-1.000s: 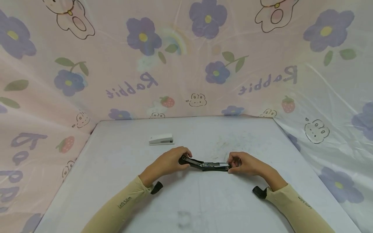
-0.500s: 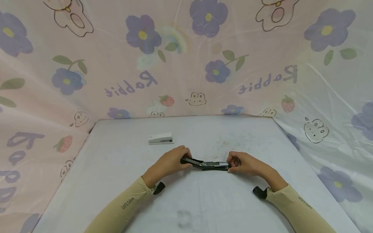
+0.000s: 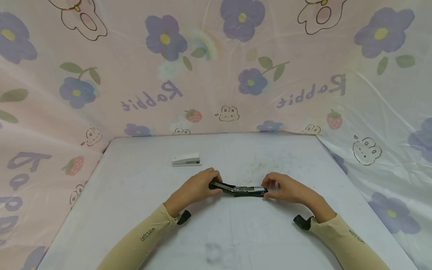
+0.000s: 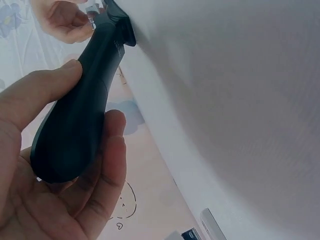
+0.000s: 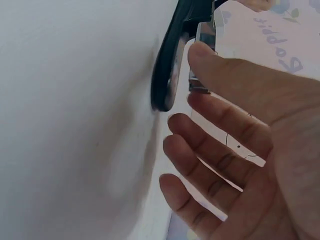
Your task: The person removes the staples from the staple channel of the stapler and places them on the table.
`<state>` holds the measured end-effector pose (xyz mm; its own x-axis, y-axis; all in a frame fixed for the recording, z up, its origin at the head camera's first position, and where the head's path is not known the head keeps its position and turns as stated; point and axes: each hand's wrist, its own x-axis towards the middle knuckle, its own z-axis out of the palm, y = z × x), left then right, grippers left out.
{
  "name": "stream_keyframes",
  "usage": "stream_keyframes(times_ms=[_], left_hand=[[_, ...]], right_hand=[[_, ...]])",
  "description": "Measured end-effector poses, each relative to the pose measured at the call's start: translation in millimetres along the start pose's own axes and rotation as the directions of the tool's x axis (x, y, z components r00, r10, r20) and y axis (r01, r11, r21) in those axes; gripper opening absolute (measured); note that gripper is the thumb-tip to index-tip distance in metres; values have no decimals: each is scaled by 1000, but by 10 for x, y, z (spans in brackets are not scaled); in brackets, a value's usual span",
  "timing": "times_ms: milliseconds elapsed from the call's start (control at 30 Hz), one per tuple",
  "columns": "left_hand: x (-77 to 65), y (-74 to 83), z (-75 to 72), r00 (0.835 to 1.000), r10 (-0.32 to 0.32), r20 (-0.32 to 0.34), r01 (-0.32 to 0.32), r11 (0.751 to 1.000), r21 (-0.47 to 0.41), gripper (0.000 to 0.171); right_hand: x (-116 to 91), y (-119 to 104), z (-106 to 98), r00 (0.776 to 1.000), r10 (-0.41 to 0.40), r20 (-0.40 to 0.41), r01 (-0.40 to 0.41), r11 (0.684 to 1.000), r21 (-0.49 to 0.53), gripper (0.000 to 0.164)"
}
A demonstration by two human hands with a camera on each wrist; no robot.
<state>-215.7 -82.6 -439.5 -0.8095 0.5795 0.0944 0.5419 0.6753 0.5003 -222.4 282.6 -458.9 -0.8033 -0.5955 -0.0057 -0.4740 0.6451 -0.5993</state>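
A black stapler (image 3: pixel 249 193), folded out so that its metal staple channel (image 3: pixel 249 188) shows, spans between the two hands over the white table. My left hand (image 3: pixel 198 184) grips its left end; in the left wrist view, thumb and fingers wrap the rounded black body (image 4: pixel 75 115). At the other end is my right hand (image 3: pixel 285 188). In the right wrist view, its thumb overlaps the metal channel (image 5: pixel 206 37) and the index fingertip is right at the channel's end, while the other fingers are spread and relaxed. The base's black tip (image 5: pixel 162 90) is beside the channel, apart from the fingers.
A white stapler (image 3: pixel 186 160) stands on the table (image 3: pixel 141 172) behind the left hand. Patterned cloth (image 3: pixel 216 75) encloses the back and both sides. Faint grey smudges mark the tabletop. Black pieces stick out from both sleeve cuffs.
My right hand has shifted slightly up and its fingers have loosened at the stapler's right end. My left hand keeps its grip, and the stapler stays almost in place.
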Motion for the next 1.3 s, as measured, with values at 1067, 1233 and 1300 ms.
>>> stream_keyframes(times_ms=[1067,1233,1300], left_hand=[[405,617,295,992,125,33,-128,903,409,25],[524,692,399,992,125,31,-126,903,411,20],[563,712,439,993,114,36,-118,906,406,18]], right_hand=[[100,129,56,1000,25,15,-26,998,55,30],[100,153,61,999,24,30,-27,996,89,31],[100,164,62,999,23,36,-27,995,100,32]])
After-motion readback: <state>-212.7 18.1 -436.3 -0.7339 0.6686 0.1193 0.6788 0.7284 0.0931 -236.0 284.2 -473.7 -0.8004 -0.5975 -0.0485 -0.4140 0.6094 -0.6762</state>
